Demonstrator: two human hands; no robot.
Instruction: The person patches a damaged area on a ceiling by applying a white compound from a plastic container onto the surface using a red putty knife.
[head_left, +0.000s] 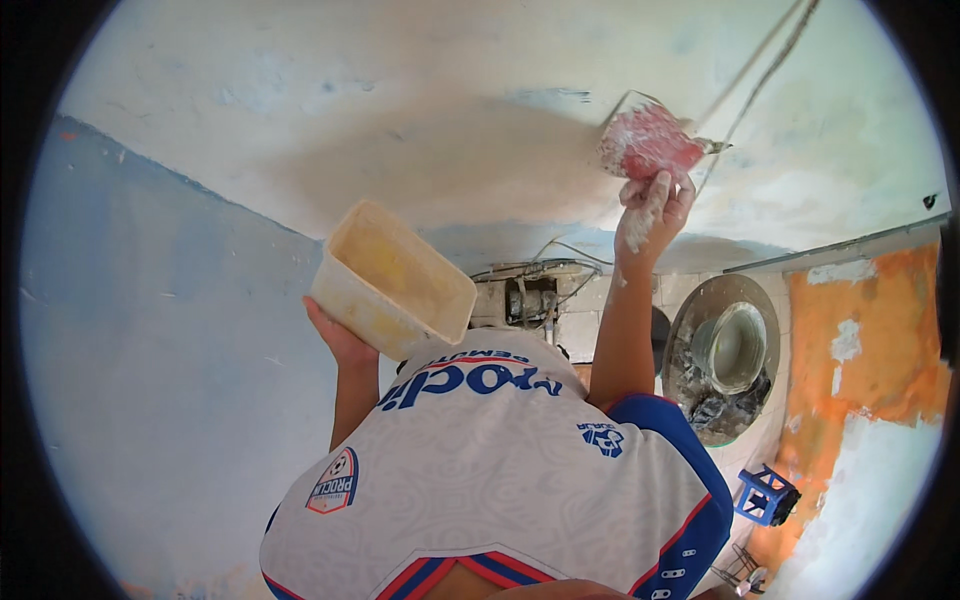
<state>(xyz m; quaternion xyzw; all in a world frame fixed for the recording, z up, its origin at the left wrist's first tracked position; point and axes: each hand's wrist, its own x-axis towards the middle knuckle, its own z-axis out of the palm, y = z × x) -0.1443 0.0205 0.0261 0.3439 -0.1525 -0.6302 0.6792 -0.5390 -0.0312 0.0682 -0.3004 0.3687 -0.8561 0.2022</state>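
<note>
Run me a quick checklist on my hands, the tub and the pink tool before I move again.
1. Tub supported: ok, the left hand holds it from its outer side.
2. Pink tool in hand: ok, the right hand grips it by its lower edge.
3. Right hand clean: not ok, whitish smears cover its fingers and wrist.
4. Tool face clean: not ok, whitish material is spread over the pink.
5. Tool clear of the cable: cannot tell; they meet in this view, but contact is unclear.
6. Amount in the tub: cannot tell; the inside looks pale and yellowish, its depth unclear.
</note>
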